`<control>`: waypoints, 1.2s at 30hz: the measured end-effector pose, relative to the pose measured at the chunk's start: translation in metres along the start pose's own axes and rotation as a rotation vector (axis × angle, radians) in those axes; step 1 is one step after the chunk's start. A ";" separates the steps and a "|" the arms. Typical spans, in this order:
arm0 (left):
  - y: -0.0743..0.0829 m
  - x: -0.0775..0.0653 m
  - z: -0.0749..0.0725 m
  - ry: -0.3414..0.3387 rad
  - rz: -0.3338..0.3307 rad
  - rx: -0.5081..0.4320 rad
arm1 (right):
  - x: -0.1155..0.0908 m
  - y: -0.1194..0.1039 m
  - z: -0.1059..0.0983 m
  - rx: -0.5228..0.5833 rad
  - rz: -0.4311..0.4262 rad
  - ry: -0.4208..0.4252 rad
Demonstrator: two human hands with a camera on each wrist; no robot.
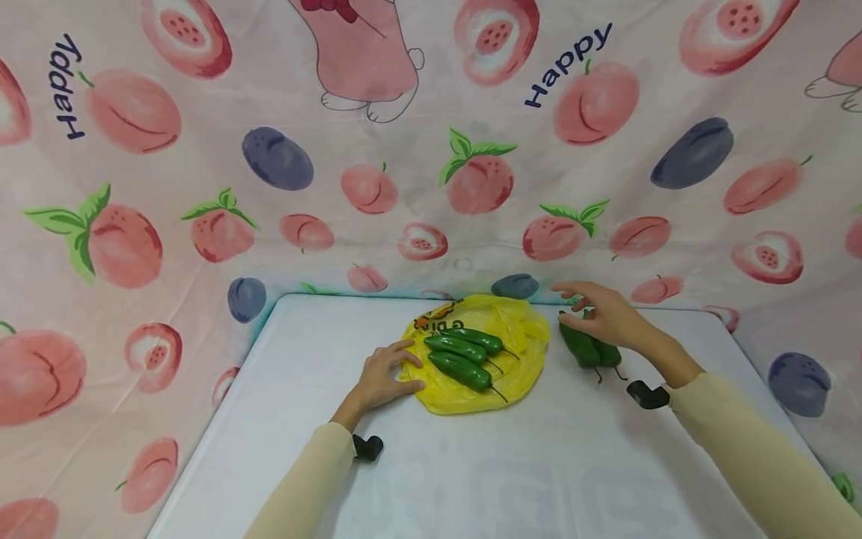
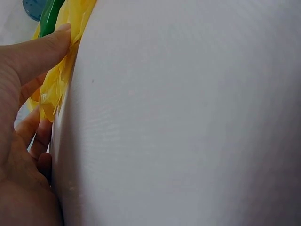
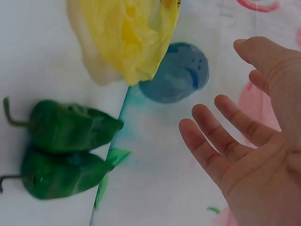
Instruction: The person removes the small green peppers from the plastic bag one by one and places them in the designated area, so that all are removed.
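Note:
A crumpled yellow plastic bag (image 1: 518,385) lies flat on the white table, and three long green chili peppers (image 1: 461,370) rest on top of it, their stems toward the lower right. At the bag's left edge, my left hand (image 1: 378,376) touches the plastic with its thumb and fingers apart. My right hand (image 1: 609,318) hovers above two broader green peppers (image 1: 581,344) at the bag's right, partly covering them in the head view. The right wrist view shows these peppers (image 3: 70,129) side by side, apart from the spread fingers (image 3: 211,132), which hold nothing.
Behind the white table (image 1: 512,479) hangs a pink cloth (image 1: 417,150) printed with peaches and plums. The bag and peppers are near the table's back edge. A small black device (image 1: 648,394) sits at the right wrist, another (image 1: 368,448) at the left.

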State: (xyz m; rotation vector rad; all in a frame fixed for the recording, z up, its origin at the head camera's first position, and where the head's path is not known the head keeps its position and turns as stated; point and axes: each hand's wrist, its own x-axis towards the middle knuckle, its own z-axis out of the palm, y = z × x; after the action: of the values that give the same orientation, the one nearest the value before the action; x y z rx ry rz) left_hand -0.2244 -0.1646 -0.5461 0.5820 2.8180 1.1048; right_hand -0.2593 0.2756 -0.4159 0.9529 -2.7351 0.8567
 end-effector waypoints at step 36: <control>0.002 0.000 0.000 -0.006 -0.019 -0.009 | 0.069 -0.035 0.058 0.129 0.031 -0.237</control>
State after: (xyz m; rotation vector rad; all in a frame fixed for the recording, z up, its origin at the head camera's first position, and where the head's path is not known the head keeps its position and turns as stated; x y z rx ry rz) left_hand -0.2234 -0.1634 -0.5448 0.5560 2.8056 1.1104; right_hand -0.2888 0.1839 -0.4276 1.1037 -2.9285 0.9963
